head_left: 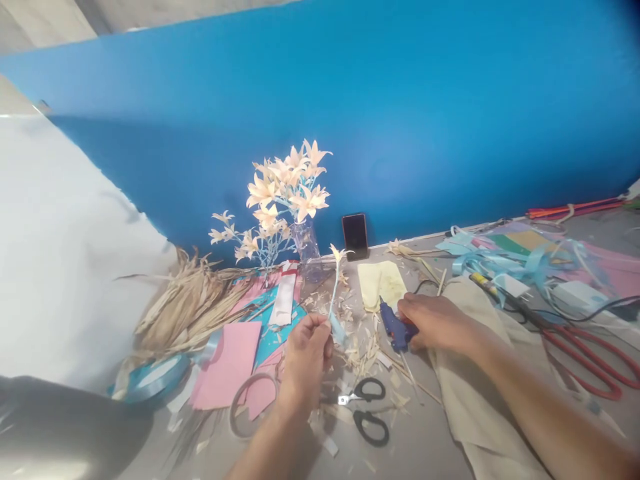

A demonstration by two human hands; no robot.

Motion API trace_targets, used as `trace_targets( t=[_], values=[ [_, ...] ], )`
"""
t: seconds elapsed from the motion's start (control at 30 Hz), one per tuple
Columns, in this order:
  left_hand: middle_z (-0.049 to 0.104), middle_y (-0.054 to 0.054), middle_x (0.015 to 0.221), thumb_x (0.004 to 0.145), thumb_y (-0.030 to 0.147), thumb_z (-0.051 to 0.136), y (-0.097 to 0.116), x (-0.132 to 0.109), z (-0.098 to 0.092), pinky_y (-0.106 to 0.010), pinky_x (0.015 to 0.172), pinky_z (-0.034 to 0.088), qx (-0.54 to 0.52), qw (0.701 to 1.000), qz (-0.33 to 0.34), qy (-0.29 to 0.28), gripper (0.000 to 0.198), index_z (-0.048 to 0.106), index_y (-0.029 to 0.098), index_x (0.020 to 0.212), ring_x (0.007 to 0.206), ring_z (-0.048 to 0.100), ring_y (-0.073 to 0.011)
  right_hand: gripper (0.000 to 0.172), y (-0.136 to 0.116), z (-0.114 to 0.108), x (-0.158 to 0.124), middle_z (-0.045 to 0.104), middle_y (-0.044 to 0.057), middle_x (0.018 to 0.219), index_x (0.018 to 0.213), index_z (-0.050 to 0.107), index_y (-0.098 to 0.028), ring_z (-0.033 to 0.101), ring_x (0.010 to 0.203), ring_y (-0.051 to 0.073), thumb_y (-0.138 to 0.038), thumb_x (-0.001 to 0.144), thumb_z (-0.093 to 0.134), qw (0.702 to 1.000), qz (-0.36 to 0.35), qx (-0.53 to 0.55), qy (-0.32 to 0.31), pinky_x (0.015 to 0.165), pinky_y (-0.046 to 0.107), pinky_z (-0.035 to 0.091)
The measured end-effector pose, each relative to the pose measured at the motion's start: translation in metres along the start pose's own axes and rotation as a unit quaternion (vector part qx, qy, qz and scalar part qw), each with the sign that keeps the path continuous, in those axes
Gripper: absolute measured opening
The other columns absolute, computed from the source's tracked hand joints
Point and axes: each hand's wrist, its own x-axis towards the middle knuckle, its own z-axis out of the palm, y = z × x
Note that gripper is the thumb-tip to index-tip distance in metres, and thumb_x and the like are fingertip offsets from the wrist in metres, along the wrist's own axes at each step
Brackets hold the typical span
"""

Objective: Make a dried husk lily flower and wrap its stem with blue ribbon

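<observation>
My left hand [311, 343] is closed in a pinch on the stem of a small handmade flower [336, 283], which stands upright with its cream bloom on top and a pale blue strip at its lower end. My right hand [430, 321] has its fingers around the back of a dark blue glue gun [396, 327], whose nozzle end lies by a pale yellow paper [377, 283]. Black-handled scissors [370, 410] lie open between my forearms, with straw scraps [367, 350] around them.
A glass vase [307, 250] of cream flowers stands at the back beside a phone [355, 236]. Left are dried husks [187, 303], pink paper [227, 363], a blue ribbon roll [160, 379] and a tape ring [253, 405]. Right are beige cloth [477, 393], red-handled shears [590, 357] and ribbons.
</observation>
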Motion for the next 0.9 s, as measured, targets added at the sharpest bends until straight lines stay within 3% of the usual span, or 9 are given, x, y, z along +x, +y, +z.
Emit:
trace_targets(
  t=[0.17, 0.27, 0.37, 0.6, 0.77, 0.9],
  values=[
    [0.044, 0.01, 0.046, 0.07, 0.036, 0.072, 0.009, 0.005, -0.004, -0.015, 0.038, 0.015, -0.005, 1.0, 0.004, -0.01, 0.026, 0.052, 0.02, 0.076, 0.037, 0.027, -0.0035, 0.015, 0.001, 0.001, 0.002, 0.065, 0.008, 0.092, 0.083, 0.065, -0.018, 0.066, 0.084, 0.025, -0.015, 0.069, 0.07, 1.0, -0.022, -0.001, 0.016, 0.058, 0.029, 0.03],
    [0.044, 0.01, 0.046, 0.068, 0.037, 0.074, 0.004, 0.012, -0.006, -0.015, 0.037, 0.018, -0.018, 1.0, 0.011, -0.004, 0.029, 0.052, 0.02, 0.075, 0.038, 0.027, -0.0035, 0.013, 0.004, -0.003, 0.0, 0.065, 0.009, 0.089, 0.077, 0.064, -0.018, 0.064, 0.083, 0.025, -0.012, 0.066, 0.067, 0.998, -0.049, 0.013, 0.034, 0.06, 0.029, 0.033],
    [0.044, 0.01, 0.046, 0.067, 0.037, 0.075, -0.005, 0.019, -0.008, -0.014, 0.037, 0.018, -0.031, 0.999, 0.006, 0.009, 0.03, 0.052, 0.019, 0.076, 0.038, 0.03, -0.0039, 0.015, 0.011, -0.008, -0.003, 0.067, 0.008, 0.092, 0.083, 0.066, -0.019, 0.063, 0.087, 0.025, -0.013, 0.069, 0.064, 0.995, -0.047, 0.067, 0.054, 0.065, 0.028, 0.037],
    [0.042, 0.011, 0.044, 0.065, 0.036, 0.074, -0.02, 0.021, -0.009, -0.014, 0.037, 0.014, -0.067, 0.997, -0.047, -0.004, 0.031, 0.049, 0.021, 0.074, 0.036, 0.027, -0.0034, 0.015, 0.018, -0.015, -0.005, 0.072, 0.004, 0.087, 0.092, 0.067, -0.022, 0.064, 0.075, 0.022, -0.024, 0.078, 0.062, 0.981, -0.012, 0.193, -0.005, 0.061, 0.028, 0.04],
    [0.041, 0.011, 0.043, 0.066, 0.035, 0.072, -0.017, 0.018, -0.011, -0.015, 0.037, 0.013, -0.078, 0.995, -0.053, -0.014, 0.028, 0.049, 0.021, 0.075, 0.036, 0.026, -0.0037, 0.046, 0.022, -0.011, 0.001, 0.072, 0.009, 0.11, 0.123, 0.065, -0.021, 0.068, 0.096, 0.028, -0.025, 0.077, 0.065, 0.921, -0.034, 0.385, 0.059, 0.076, 0.032, 0.051],
    [0.041, 0.01, 0.043, 0.065, 0.036, 0.072, -0.016, 0.018, -0.012, -0.015, 0.037, 0.012, -0.083, 0.995, -0.059, -0.011, 0.029, 0.049, 0.021, 0.076, 0.037, 0.025, -0.0038, 0.045, 0.034, 0.004, 0.005, 0.073, 0.012, 0.095, 0.118, 0.068, -0.017, 0.068, 0.084, 0.028, -0.041, 0.08, 0.068, 0.862, -0.032, 0.495, 0.101, 0.068, 0.035, 0.053]
  ],
)
